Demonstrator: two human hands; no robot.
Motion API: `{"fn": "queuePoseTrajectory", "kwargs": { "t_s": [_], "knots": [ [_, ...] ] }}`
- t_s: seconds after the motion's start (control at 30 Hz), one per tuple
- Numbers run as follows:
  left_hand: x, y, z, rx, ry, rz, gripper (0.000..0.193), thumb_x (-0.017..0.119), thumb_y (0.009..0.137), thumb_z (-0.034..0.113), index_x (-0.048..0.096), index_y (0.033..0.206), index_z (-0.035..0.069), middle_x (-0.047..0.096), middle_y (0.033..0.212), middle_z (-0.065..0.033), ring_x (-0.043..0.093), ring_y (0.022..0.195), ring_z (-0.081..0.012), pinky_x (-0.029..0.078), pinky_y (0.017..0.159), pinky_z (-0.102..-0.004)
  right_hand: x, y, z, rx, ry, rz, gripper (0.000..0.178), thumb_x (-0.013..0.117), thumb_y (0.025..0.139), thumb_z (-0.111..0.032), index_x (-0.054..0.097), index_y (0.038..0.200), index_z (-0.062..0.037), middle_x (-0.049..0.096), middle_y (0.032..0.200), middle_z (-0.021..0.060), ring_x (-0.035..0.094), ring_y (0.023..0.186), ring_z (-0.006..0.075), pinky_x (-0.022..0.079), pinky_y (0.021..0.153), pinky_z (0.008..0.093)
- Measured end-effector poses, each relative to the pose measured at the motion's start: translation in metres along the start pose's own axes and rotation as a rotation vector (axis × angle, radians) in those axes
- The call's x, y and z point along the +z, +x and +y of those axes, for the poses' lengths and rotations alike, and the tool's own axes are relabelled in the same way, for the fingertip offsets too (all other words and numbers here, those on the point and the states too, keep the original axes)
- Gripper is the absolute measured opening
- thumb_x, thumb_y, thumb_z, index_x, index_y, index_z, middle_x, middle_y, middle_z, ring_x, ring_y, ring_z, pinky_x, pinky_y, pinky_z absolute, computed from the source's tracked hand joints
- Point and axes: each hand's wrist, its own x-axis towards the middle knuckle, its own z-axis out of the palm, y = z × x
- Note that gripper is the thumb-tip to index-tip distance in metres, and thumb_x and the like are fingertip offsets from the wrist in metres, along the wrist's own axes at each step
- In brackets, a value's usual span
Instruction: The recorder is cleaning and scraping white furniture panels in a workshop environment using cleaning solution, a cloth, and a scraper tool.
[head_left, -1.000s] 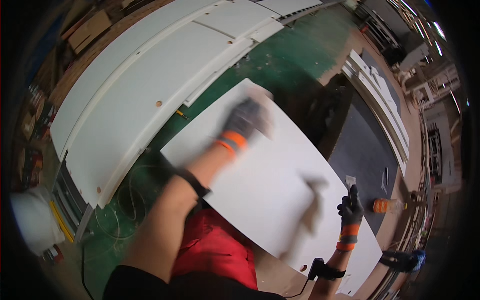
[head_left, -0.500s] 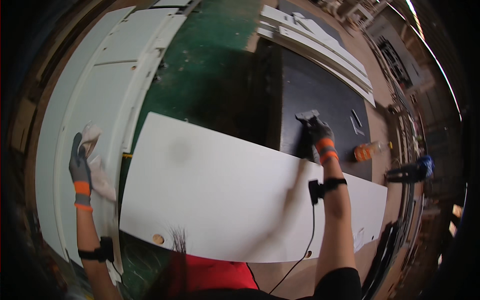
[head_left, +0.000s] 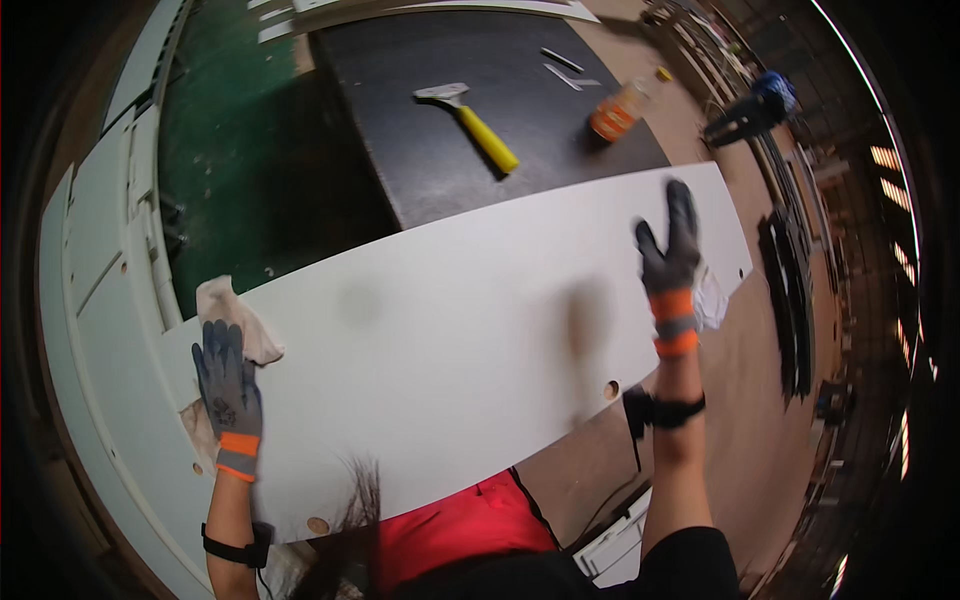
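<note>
White and long, the panel point(head_left: 470, 330) runs left to right, the cloth point(head_left: 222, 302) under the nearer left hand point(head_left: 230, 378), grip flat and unclenched, the right hand point(head_left: 671, 250), grip spread apart, near the opposite end.

No readable text from where I stand. Dark print point(head_left: 226, 411) on the back of the gloved left grip point(head_left: 228, 378): too small to make out. Orange label point(head_left: 611, 119) on the bottle point(head_left: 636, 97), beyond the right grip point(head_left: 669, 245): blurred, illegible.
</note>
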Motion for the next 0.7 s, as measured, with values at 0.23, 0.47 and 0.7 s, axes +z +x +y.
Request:
{"fn": "queuePoseTrajectory", "kwargs": {
  "t_s": [0.23, 0.47, 0.7],
  "knots": [
    [0.047, 0.11, 0.248, 0.314, -0.391, 0.128, 0.041, 0.05, 0.085, 0.0, 0.054, 0.127, -0.002, 0.059, 0.123, -0.0201, 0.055, 0.114, -0.0345, 0.042, 0.102, -0.0418, -0.125, -0.108, 0.047, 0.521, 0.148, 0.179, 0.054, 0.061, 0.087, -0.001, 0.045, 0.138, 0.0042, 0.043, 0.145, 0.0161, 0.043, 0.134, 0.0285, 0.035, 0.11, 0.0369],
    [0.101, -0.247, 0.49, 1.159, -1.358, -1.052, 0.049, 0.046, 0.093, 0.009, 0.037, 0.14, -0.003, 0.054, 0.133, -0.0106, 0.052, 0.122, -0.019, 0.038, 0.104, -0.0261, -0.166, -0.127, 0.091, 0.233, 0.043, 0.028, 0.057, 0.062, 0.083, 0.0, 0.047, 0.138, 0.0029, 0.049, 0.141, 0.0196, 0.044, 0.134, 0.0326, 0.036, 0.109, 0.0379],
    [-0.055, -0.007, 0.423, 0.589, -1.544, -0.728, 0.055, 0.052, 0.094, 0.022, 0.042, 0.142, -0.002, 0.053, 0.137, -0.0187, 0.051, 0.128, -0.0251, 0.042, 0.106, -0.0366, -0.184, -0.209, 0.245, 0.364, -0.133, -0.195, 0.078, 0.075, 0.078, -0.036, 0.043, 0.142, -0.004, 0.042, 0.144, 0.023, 0.041, 0.132, 0.0385, 0.036, 0.109, 0.0431]
  ]
}}
